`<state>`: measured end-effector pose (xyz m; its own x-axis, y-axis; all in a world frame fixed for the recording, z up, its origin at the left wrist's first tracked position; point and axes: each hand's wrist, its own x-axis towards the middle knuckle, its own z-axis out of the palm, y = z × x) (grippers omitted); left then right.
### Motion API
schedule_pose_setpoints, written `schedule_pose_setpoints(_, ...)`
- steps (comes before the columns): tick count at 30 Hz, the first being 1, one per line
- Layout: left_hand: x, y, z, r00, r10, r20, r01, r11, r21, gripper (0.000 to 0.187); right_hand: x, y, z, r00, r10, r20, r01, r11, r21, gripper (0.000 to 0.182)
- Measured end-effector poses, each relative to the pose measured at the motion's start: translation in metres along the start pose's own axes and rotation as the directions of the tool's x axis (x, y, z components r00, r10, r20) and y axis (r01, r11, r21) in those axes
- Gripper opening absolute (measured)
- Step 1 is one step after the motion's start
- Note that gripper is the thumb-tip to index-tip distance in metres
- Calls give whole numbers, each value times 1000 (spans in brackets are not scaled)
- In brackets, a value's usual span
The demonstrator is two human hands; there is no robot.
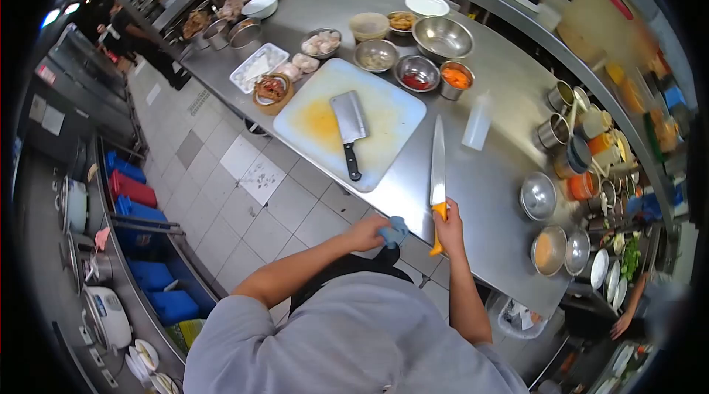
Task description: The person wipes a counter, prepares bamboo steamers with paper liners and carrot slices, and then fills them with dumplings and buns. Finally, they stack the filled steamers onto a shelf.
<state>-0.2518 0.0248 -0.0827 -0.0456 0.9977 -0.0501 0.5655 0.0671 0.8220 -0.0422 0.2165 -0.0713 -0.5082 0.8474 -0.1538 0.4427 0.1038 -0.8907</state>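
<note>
My right hand [450,229] is closed around the orange handle of a long knife [439,165], whose blade points away from me over the steel table [495,209]. At the table's front edge, my left hand [365,233] grips a blue cloth [394,231]. A black-handled cleaver [349,122] lies on the white cutting board [391,117], which has a yellow stain. To the right of the board stands a clear squeeze bottle [478,122].
Behind the board are metal bowls [443,37], a cup of orange pieces [456,79] and a white tray [258,67]. More bowls [538,196] stand at right. One person [140,39] is at far left; another's arm [631,305] shows at right.
</note>
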Motion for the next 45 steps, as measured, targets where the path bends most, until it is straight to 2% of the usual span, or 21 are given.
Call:
schedule_pose_setpoints(2,-30,-3,-35,970,-236,-54,232,970,-67,41,20,-2,25,998,67,-2,-66,992,106,53)
schedule_pose_setpoints(4,-63,-15,-68,915,-397,-72,344,861,-374,40,45,3,43,990,-141,-5,139,980,-145,56)
schedule_pose_setpoints(5,-77,4,-95,863,-494,-110,426,826,-368,43,54,7,44,974,-225,-16,213,938,-273,57)
schedule_pose_setpoints(6,-89,10,-113,782,-613,-112,518,740,-430,46,60,-7,38,990,-144,13,141,947,-287,57)
schedule_pose_setpoints(7,-103,3,-119,754,-634,-172,439,682,-585,45,71,-22,27,998,-58,39,67,952,-298,57)
schedule_pose_setpoints(9,-127,-10,-140,720,-646,-254,372,668,-644,43,121,-23,7,907,-281,-314,134,899,-418,67)
schedule_pose_setpoints(11,-129,-5,-166,676,-672,-301,316,635,-705,42,181,-72,-31,860,-196,-470,-10,916,-400,78)
schedule_pose_setpoints(13,-132,-8,-185,629,-714,-308,257,565,-784,39,254,-63,-37,755,-286,-589,-97,840,-533,95)
schedule_pose_setpoints(16,-123,-30,-216,672,-682,-288,251,575,-779,37,306,-65,-37,872,164,-462,-399,785,-474,105)
schedule_pose_setpoints(19,-102,-37,-247,740,-608,-288,226,627,-746,42,314,-53,-45,853,191,-485,-421,801,-425,113)
schedule_pose_setpoints(21,-86,-47,-269,764,-588,-265,229,632,-741,44,319,-10,-44,795,-86,-601,-78,968,-241,112)
schedule_pose_setpoints(23,-74,-63,-291,762,-581,-285,217,644,-733,42,311,-5,-43,755,-269,-599,148,958,-244,104)
schedule_pose_setpoints(26,-44,-92,-322,801,-468,-374,222,812,-540,39,275,-46,-9,761,-22,-649,99,992,83,85)
schedule_pose_setpoints(29,-4,-111,-339,838,-341,-427,186,913,-363,37,254,-44,12,768,-109,-631,211,973,88,85)
schedule_pose_setpoints(31,27,-131,-331,868,-217,-446,152,972,-177,39,249,-18,21,738,-214,-640,218,973,-74,87)
schedule_pose_setpoints(33,52,-159,-321,887,-47,-459,92,993,76,43,225,-65,33,710,-230,-665,211,971,-110,93)
schedule_pose_setpoints(34,60,-169,-312,903,-69,-424,95,995,40,48,229,-61,34,662,-178,-728,153,983,-102,98)
schedule_pose_setpoints(36,67,-173,-297,876,221,-429,-6,893,450,52,239,-60,38,601,-141,-787,134,988,-74,101)
schedule_pose_setpoints(41,65,-169,-290,870,204,-448,10,902,431,51,229,-84,25,607,22,-794,50,997,66,90)
schedule_pose_setpoints(44,66,-171,-288,864,213,-457,8,901,434,52,221,-65,-4,512,-89,-854,-76,986,-149,88)
schedule_pose_setpoints(45,65,-170,-288,866,219,-449,3,897,443,52,217,-60,-15,476,-63,-877,-123,983,-138,88)
